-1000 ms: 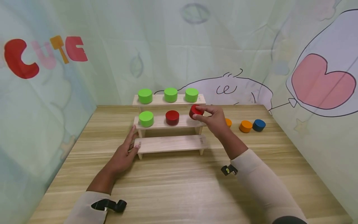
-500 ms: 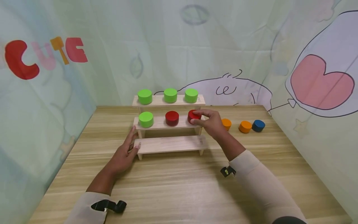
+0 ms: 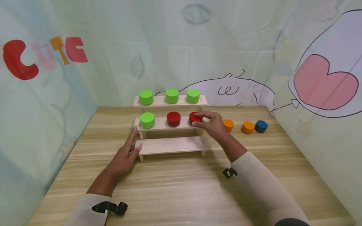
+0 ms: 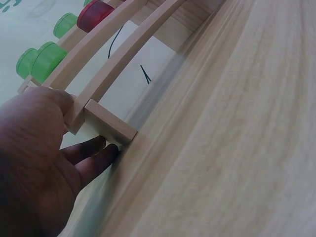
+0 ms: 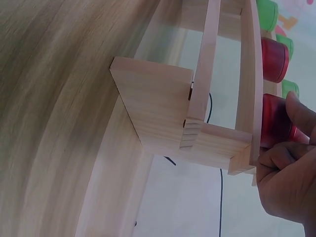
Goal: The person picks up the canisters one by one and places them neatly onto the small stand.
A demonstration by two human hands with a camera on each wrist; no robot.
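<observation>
Red block, right of centre in the head view, stands at the right end of the middle shelf, pinched by the right hand's fingers; the left hand's extended fingers touch the wooden rack.

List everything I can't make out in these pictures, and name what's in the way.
Head view: right side of the pinched red block, covered by the right hand.
Head view: some fingers of the left hand, hidden by the hand itself.
Head view: identity of the dark rounded thing, cut off by the bottom edge.
Right wrist view: part of the right hand, cut off by the right edge.
</observation>
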